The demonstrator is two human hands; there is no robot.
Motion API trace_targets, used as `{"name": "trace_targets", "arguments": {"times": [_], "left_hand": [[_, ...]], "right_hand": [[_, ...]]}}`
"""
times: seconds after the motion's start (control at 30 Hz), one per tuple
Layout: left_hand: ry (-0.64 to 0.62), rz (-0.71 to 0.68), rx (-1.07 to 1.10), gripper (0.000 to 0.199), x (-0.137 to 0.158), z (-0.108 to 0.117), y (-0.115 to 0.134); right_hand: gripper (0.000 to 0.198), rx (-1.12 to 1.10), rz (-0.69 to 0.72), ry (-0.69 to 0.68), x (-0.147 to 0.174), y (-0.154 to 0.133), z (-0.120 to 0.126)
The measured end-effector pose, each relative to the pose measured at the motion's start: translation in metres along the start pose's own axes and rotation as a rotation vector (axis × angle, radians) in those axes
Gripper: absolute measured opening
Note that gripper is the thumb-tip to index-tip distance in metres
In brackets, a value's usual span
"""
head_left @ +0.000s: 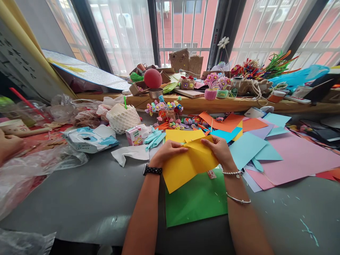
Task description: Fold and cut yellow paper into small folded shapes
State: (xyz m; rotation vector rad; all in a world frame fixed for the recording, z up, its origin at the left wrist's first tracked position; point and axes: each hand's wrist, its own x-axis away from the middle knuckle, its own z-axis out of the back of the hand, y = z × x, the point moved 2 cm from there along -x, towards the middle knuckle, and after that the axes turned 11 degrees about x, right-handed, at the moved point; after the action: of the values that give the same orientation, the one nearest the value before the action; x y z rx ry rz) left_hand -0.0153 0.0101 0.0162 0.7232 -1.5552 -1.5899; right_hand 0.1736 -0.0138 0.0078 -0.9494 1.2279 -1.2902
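A creased sheet of yellow paper (183,167) is held up between my two hands over the table. My left hand (170,151) pinches its upper left part, thumb on top. On the other side, my right hand (220,150) grips the upper right edge between thumb and fingers. Beneath it a sheet of green paper (198,203) lies flat on the grey table (106,198). Just behind my hands rests another yellow sheet (183,135), partly hidden by the held one. A small printed scrap (211,174) shows under my right hand.
Pink paper (300,156) and light blue sheets (248,148) spread to the right. A wet-wipe pack (89,140), a small box (134,135) and a coconut in foam net (123,118) stand left. Another person's hand (9,145) is at the far left. Crafted flowers (166,109) stand behind.
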Motion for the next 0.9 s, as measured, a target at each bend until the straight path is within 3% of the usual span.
{"name": "trace_targets", "arguments": {"times": [0.17,0.5,0.9], "left_hand": [[-0.073,0.035,-0.063,0.041,-0.0002,0.0033,-0.0009],[-0.035,-0.037,-0.061,0.039,0.0006,-0.0009,0.0024],[-0.040,-0.076,-0.094,0.042,0.0005,-0.0008,0.0022]], "right_hand": [[0.028,0.052,-0.009,-0.082,0.0025,-0.0024,0.0045],[0.027,0.023,0.003,-0.020,0.0016,-0.0042,0.0024],[0.027,-0.013,0.004,-0.036,0.0017,-0.0029,0.0041]]}}
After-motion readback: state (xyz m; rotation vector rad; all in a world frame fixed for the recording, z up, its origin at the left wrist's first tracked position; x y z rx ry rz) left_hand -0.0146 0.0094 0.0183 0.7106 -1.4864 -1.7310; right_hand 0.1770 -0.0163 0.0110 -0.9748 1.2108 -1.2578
